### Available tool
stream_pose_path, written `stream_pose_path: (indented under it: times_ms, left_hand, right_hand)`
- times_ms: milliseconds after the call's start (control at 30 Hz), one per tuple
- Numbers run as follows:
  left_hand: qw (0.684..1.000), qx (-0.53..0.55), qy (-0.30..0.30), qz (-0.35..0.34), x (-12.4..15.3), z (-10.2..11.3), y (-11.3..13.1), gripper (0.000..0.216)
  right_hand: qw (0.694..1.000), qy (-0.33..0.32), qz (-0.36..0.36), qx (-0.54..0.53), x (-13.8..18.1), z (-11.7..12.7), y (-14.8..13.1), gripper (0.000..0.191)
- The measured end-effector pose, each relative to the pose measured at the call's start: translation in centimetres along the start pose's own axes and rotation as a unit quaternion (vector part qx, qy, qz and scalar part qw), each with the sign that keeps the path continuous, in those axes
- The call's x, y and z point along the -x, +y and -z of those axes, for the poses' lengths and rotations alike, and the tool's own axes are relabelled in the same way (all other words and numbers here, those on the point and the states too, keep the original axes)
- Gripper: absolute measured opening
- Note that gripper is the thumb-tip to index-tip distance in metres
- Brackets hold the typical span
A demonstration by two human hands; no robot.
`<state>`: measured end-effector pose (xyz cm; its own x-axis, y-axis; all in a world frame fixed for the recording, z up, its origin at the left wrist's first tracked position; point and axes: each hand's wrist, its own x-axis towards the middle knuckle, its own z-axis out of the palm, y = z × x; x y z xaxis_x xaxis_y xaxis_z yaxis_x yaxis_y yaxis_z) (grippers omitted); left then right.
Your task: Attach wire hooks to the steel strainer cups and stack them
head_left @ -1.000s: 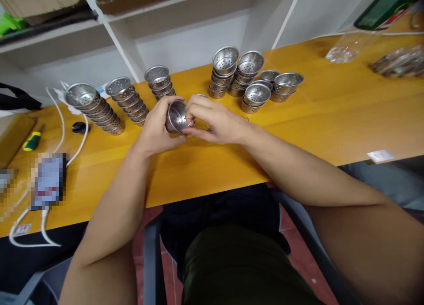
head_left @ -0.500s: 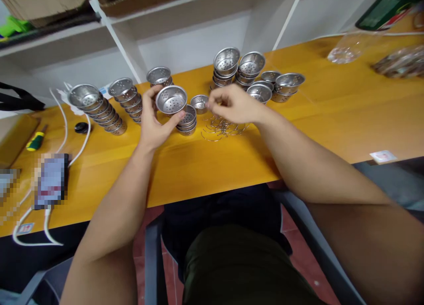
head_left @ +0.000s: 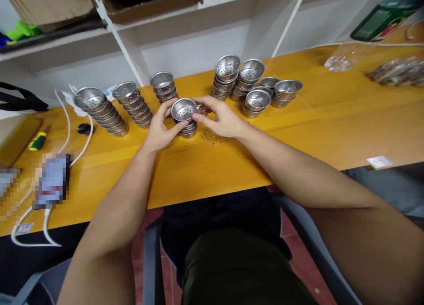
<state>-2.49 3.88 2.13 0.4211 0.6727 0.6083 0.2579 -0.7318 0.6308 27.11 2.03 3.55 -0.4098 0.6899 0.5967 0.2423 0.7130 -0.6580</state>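
Observation:
My left hand (head_left: 161, 130) grips a small perforated steel cup (head_left: 183, 109) by its rim, on top of a short stack of like cups (head_left: 188, 130) on the orange table (head_left: 331, 119). My right hand (head_left: 221, 118) is curled just right of that cup, fingertips against its rim; a small cup shows behind the fingers, and whether they hold it is unclear. Thin wire rings (head_left: 212, 137) lie on the table under the right hand.
Slanting stacks of cups lie at the left (head_left: 99, 108), (head_left: 134, 103), (head_left: 163, 86); upright stacks and loose cups stand at the back (head_left: 251, 84). A screwdriver (head_left: 38, 140), white cable (head_left: 64, 119) and phone (head_left: 51, 179) are at the left. Plastic bags (head_left: 394, 71) lie far right.
The left hand carried the cup from in front of me to the short stack and lowered it there. The right hand went to the wire rings, then came back to the cup's rim.

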Motion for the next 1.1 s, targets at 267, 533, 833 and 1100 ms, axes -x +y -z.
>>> stream_pose_path:
  times_ms: [267, 533, 833, 1100]
  left_hand:
    - [0.997, 0.038, -0.038, 0.049, 0.0, 0.4, 0.5, 0.099]
    - [0.995, 0.049, -0.031, 0.082, 0.0, 0.2, 0.3, 0.104]
    - [0.991, 0.044, -0.069, 0.103, -0.4, 1.6, 2.0, 0.107]
    - [0.996, 0.039, -0.061, 0.053, -1.0, 1.6, 1.4, 0.098]
  right_hand:
    - [1.000, 0.000, 0.000, 0.020, -0.1, -0.1, 0.1, 0.090]
    - [0.999, -0.008, -0.014, 0.035, -0.2, 0.3, -0.2, 0.093]
    - [0.999, -0.009, -0.040, -0.012, -0.5, 0.2, -0.7, 0.100]
    - [0.999, -0.030, -0.033, -0.006, -0.7, 0.6, -0.6, 0.092]
